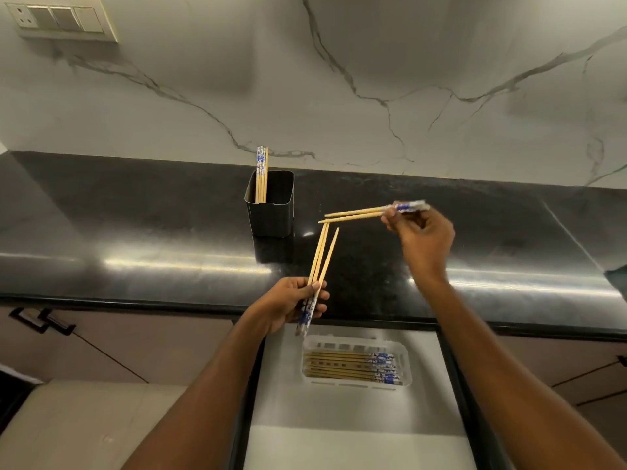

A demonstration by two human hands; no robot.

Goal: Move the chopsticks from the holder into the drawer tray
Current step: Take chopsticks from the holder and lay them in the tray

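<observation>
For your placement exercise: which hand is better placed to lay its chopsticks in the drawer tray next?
Left. The left hand holds its chopsticks just above the white tray; the right hand is farther back, over the counter.

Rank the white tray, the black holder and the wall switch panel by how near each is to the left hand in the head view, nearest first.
From the left hand:
1. White tray, just below and to its right, in the open drawer.
2. Black holder, above it, on the dark counter.
3. Wall switch panel, far up at the left, on the marble wall.
</observation>
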